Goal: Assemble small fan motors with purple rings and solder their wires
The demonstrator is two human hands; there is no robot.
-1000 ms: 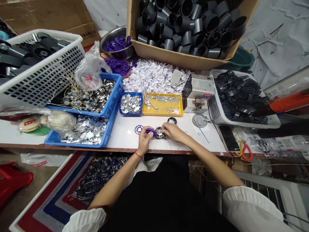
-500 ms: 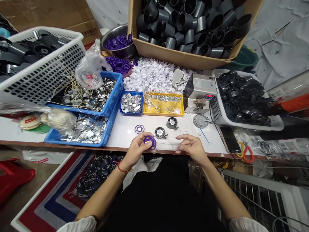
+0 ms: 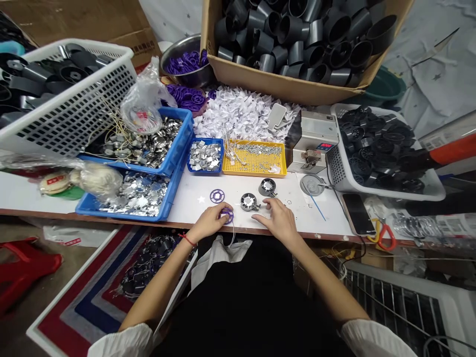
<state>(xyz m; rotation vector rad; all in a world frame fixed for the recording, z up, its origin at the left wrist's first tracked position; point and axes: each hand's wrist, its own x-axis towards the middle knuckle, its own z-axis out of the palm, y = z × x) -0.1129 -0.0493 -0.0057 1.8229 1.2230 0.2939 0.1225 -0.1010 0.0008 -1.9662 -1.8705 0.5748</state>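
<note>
Near the front edge of the white table, my left hand [image 3: 208,221] pinches a purple spoked plastic ring [image 3: 228,216], flat over the tabletop. A pale thin cord [image 3: 233,233] hangs from the ring over the edge. My right hand [image 3: 278,218] is open, thumb and fingers apart, beside a black round housing [image 3: 249,202] with a silver star-like piece in it. Behind that is a second such housing [image 3: 267,187], just above my right fingertips. A second purple ring [image 3: 217,196] with a pale square at its centre lies behind my left hand.
A blue tray of metal squares [image 3: 205,155], a yellow tray [image 3: 254,171] and a grey machine [image 3: 314,141] with a red display stand behind. Blue bins [image 3: 122,215] are left. A phone [image 3: 358,214], scissors [image 3: 386,237] and a white basket [image 3: 390,191] of black parts are right.
My right hand has moved left and up toward the black housings and opened. My left hand has lowered the purple ring to the table, and its cord now hangs down over the edge.
</note>
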